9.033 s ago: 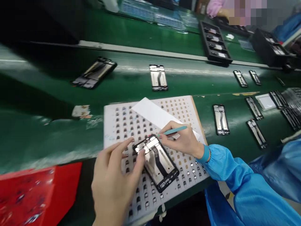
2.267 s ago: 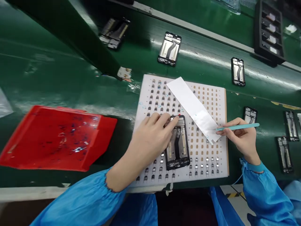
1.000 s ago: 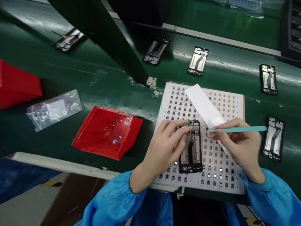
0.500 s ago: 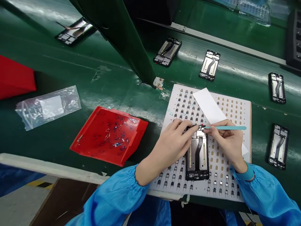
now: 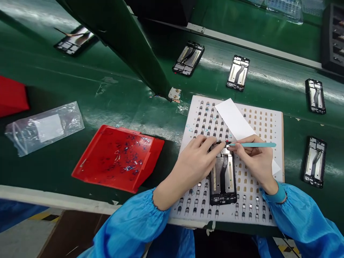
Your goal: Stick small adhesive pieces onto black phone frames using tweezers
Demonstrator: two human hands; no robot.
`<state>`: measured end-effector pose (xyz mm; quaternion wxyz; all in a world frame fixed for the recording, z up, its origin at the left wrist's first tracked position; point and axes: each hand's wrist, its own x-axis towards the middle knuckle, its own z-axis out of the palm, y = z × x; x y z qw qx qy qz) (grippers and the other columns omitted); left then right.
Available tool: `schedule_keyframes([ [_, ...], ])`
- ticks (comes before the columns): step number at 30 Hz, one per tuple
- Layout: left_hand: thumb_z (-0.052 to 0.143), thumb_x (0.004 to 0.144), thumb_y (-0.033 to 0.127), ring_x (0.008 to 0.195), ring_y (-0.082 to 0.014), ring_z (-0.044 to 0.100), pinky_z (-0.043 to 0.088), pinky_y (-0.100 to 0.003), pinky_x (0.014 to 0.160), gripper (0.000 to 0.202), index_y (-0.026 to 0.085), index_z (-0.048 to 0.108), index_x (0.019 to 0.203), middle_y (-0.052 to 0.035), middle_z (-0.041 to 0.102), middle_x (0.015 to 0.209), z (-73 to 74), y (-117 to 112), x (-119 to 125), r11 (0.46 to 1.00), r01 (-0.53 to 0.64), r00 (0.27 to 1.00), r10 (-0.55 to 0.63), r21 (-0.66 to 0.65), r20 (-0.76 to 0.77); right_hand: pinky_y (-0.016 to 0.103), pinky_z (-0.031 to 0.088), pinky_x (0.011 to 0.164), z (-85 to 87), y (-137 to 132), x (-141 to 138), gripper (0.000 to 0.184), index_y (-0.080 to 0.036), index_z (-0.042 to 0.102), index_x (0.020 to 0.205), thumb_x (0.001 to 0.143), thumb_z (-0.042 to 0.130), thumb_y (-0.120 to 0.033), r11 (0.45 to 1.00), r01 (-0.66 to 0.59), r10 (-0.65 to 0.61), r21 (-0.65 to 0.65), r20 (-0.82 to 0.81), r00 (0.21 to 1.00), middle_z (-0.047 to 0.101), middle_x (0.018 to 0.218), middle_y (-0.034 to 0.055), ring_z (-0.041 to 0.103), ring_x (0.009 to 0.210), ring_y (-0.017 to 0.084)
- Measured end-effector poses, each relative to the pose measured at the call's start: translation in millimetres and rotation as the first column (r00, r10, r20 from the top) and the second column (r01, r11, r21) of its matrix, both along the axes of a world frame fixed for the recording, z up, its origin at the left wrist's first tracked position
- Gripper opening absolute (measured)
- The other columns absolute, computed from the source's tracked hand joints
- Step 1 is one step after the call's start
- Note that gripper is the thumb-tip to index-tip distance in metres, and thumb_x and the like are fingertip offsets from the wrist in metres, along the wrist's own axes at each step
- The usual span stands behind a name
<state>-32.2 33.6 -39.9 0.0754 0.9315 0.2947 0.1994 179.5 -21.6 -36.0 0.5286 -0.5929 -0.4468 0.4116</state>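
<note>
A black phone frame (image 5: 223, 179) lies upright on a white perforated tray (image 5: 268, 200) filled with small dark parts. My left hand (image 5: 195, 165) rests on the tray with fingers curled onto the frame's top left corner, holding it down. My right hand (image 5: 255, 161) pinches teal tweezers (image 5: 252, 144), their tip touching the frame's top edge beside my left fingertips. A white paper strip (image 5: 233, 118) lies slantwise across the tray, partly under my right hand.
A red bin (image 5: 115, 157) sits left of the tray, with a clear plastic bag (image 5: 43, 127) further left. Several more phone frames (image 5: 238, 72) lie along the green belt (image 5: 94, 93). A dark green beam (image 5: 129, 43) slants overhead. A black rack (image 5: 333, 36) stands far right.
My right hand brought the tweezers from the paper strip over to the frame's top edge. The view has shifted slightly; my left hand keeps holding the frame.
</note>
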Motion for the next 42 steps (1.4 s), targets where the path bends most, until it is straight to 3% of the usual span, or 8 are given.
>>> schedule_keyframes([
  [10, 0.053, 0.102, 0.005, 0.1, -0.0279, 0.058, 0.06, -0.041, 0.081, 0.037, 0.01, 0.063, 0.138, -0.0133, 0.069, 0.121, 0.6, 2, 0, 1.0, 0.007, 1.0, -0.007, -0.002, 0.02, 0.03, 0.074, 0.067, -0.8, -5, 0, 0.004, -0.025, 0.075, 0.095, 0.097, 0.077, -0.022, 0.999, -0.025, 0.016, 0.048, 0.18, 0.984, 0.082, 0.089, 0.0027, 0.086, 0.085, 0.024],
  [16, 0.052, 0.103, 0.005, 0.102, -0.0281, 0.058, 0.061, -0.042, 0.082, 0.038, 0.011, 0.062, 0.139, -0.0132, 0.069, 0.12, -2.1, 2, 1, 1.0, 0.001, 1.0, -0.001, -0.01, 0.021, 0.032, 0.074, 0.068, -3.4, -7, 3, 0.002, -0.025, 0.075, 0.096, 0.098, 0.076, -0.024, 0.999, -0.043, 0.034, 0.028, 0.257, 0.966, 0.081, 0.09, 0.0017, 0.085, 0.083, 0.023],
  [34, 0.05, 0.105, 0.006, 0.102, -0.0267, 0.06, 0.061, -0.04, 0.083, 0.038, 0.012, 0.061, 0.14, -0.0132, 0.069, 0.122, -3.7, 1, 1, 0.999, -0.006, 1.0, 0.007, -0.041, 0.018, 0.038, 0.076, 0.074, 0.7, -10, 0, 0.004, -0.027, 0.074, 0.1, 0.099, 0.076, -0.023, 0.994, -0.02, -0.01, 0.111, 0.262, 0.965, 0.081, 0.093, 0.0041, 0.086, 0.091, 0.027],
  [42, 0.049, 0.105, 0.006, 0.103, -0.0264, 0.06, 0.06, -0.04, 0.082, 0.037, 0.013, 0.062, 0.14, -0.0134, 0.069, 0.123, -3.0, 1, 1, 0.999, -0.009, 1.0, 0.01, -0.051, 0.024, 0.04, 0.076, 0.075, -0.7, -9, 2, 0.005, -0.027, 0.075, 0.102, 0.1, 0.073, -0.023, 0.99, -0.096, 0.05, 0.1, 0.388, 0.92, 0.082, 0.094, 0.0029, 0.085, 0.091, 0.026],
])
